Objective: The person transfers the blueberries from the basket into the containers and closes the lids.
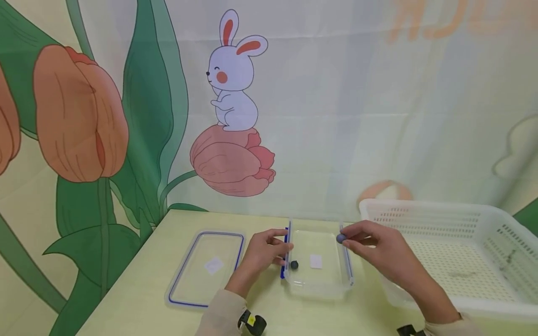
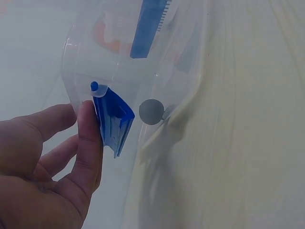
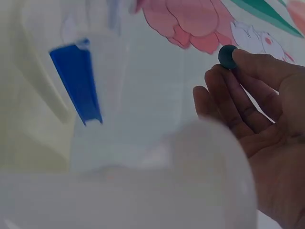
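A clear plastic container [image 1: 316, 284] with blue side latches stands on the table, a small white square on its floor. My left hand [image 1: 265, 252] holds its left side by the rim, fingertips beside a blue latch [image 2: 113, 119]. Inside, near the front left corner, lies a dark blueberry [image 1: 294, 264], which looks grey through the wall in the left wrist view. Between thumb and fingertips my right hand [image 1: 382, 247] pinches another blueberry [image 1: 341, 238] at the container's right rim. In the right wrist view this blueberry [image 3: 228, 56] looks dark teal.
Left of the container lies its flat clear lid [image 1: 203, 287] with a blue seal and a white square. A large white perforated basket [image 1: 454, 303] stands at the right, close by my right forearm. A printed cloth [image 1: 319, 116] hangs behind the table.
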`<state>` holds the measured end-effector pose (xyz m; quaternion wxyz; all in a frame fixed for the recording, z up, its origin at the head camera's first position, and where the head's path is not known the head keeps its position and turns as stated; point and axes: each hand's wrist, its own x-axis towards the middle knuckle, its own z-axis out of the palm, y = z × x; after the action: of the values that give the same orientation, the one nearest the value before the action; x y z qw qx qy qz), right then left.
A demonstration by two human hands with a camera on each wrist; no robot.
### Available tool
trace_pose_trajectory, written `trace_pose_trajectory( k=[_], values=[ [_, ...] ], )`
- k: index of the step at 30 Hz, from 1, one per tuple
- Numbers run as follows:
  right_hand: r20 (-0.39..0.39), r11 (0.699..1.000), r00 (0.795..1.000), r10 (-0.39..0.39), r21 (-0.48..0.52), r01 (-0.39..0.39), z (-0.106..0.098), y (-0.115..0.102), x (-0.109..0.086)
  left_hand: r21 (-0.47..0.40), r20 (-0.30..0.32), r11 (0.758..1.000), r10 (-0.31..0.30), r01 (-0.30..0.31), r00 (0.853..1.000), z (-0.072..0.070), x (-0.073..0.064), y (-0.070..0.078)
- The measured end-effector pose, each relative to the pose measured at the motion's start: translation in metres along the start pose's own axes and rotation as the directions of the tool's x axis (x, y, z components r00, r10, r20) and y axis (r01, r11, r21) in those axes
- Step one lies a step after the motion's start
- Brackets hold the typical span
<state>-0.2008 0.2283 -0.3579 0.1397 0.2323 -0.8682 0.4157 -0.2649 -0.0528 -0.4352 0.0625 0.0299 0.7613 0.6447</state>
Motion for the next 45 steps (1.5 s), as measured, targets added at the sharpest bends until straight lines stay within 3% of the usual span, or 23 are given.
trace_pose_trajectory(
  k=[6, 11, 23, 38, 45],
  values=[
    [0.113, 0.996, 0.99, -0.085, -0.008, 0.086, 0.034, 0.0, -0.001, 0.007, 0.004, 1.0, 0.002, -0.002, 1.0, 0.0, -0.001, 0.0],
    [0.205, 0.993, 0.973, -0.108, -0.021, 0.115, 0.055, 0.004, 0.0, 0.014, 0.001, 1.0, 0.005, -0.005, 1.0, 0.0, 0.0, 0.0],
    [0.292, 0.996, 0.953, -0.086, -0.012, 0.094, 0.067, 0.01, 0.001, 0.002, 0.014, 1.0, 0.022, -0.022, 1.0, -0.001, 0.002, -0.001],
    [0.267, 0.993, 0.958, -0.103, -0.035, 0.116, 0.066, 0.007, 0.0, 0.012, 0.009, 1.0, 0.016, -0.017, 1.0, -0.002, 0.002, 0.0],
    [0.211, 0.987, 0.967, -0.14, -0.043, 0.152, 0.053, 0.002, 0.001, 0.007, 0.005, 1.0, 0.002, -0.002, 1.0, 0.001, 0.002, 0.0]
  ],
)
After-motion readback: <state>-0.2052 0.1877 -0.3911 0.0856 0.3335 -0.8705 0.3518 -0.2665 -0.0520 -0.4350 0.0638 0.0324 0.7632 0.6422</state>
